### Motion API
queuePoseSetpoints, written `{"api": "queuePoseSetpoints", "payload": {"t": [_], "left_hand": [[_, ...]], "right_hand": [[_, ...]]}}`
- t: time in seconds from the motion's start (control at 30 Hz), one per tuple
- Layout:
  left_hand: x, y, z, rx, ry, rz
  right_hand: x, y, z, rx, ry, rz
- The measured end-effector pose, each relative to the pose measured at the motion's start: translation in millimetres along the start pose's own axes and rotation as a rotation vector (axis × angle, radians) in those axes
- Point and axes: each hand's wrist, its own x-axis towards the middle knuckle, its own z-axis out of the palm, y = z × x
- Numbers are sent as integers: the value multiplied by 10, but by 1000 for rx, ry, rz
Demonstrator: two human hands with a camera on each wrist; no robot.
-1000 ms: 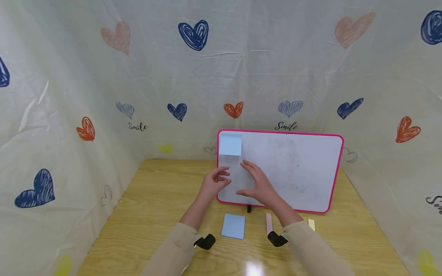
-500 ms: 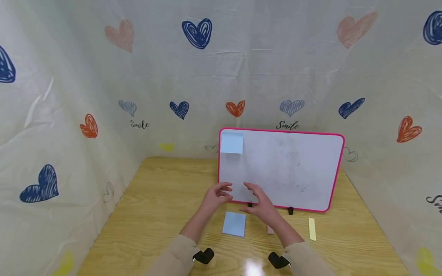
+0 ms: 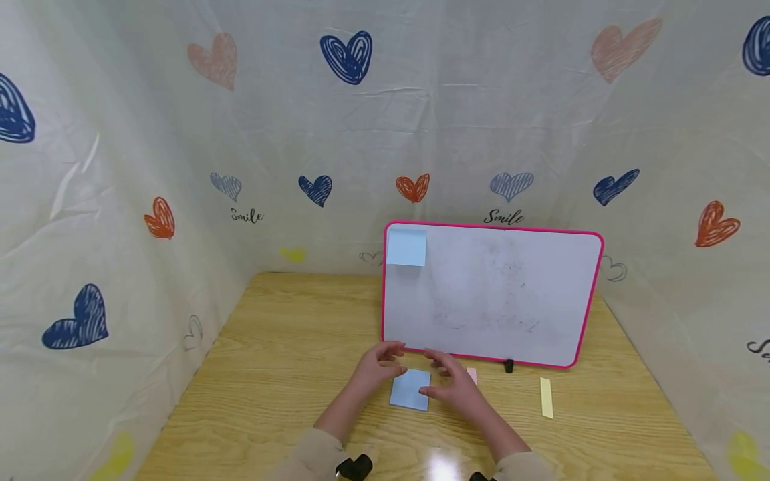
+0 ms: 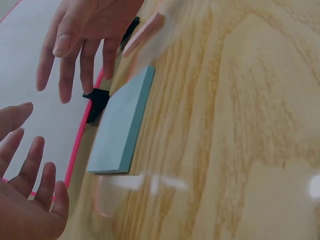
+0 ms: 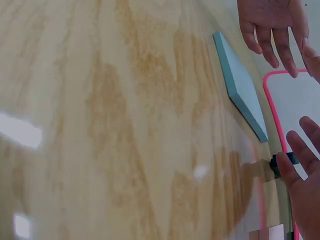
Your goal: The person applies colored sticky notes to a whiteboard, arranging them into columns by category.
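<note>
A blue sticky-note pad [image 3: 412, 389] lies on the wooden table between both hands, just in front of the whiteboard [image 3: 493, 294]. To its left my left hand [image 3: 375, 369] hovers with loosely bent fingers, holding nothing. On the other side my right hand [image 3: 455, 385] is spread, thumb apart from the fingers, and overlaps the pad's right edge in the head view. Both wrist views show the pad [image 4: 122, 125] untouched, with a gap to either hand. One light blue sticky note [image 3: 406, 248] is stuck at the whiteboard's upper left corner.
The pink-edged whiteboard leans back on small black feet [image 3: 508, 366]. A pink strip pad [image 3: 472, 375] lies partly hidden behind the right hand. Farther right is a yellow strip pad [image 3: 546, 398]. A heart-patterned curtain [image 3: 337, 120] encloses the table [image 3: 289, 334].
Both hands have come down from in front of the whiteboard, below the stuck note, toward the blue pad on the table. The yellow strip pad has come fully into view.
</note>
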Motion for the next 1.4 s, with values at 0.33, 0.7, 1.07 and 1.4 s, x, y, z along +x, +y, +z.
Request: {"api": "queuePoseSetpoints", "payload": {"t": [0.33,0.7,1.07,1.4], "left_hand": [[-130,-209,-18,110,-15,-29],[-186,-355,-43,155,-150,-37],[-243,-329,-34,242,-171,-57],[-258,-316,-29,269,-166,-51]], "right_hand": [[-97,145,110,-50,-20,51],[-99,231,177,-156,-5,-27],[-124,250,223,-284,32,-66],[-118,234,237,-270,35,-51]]}}
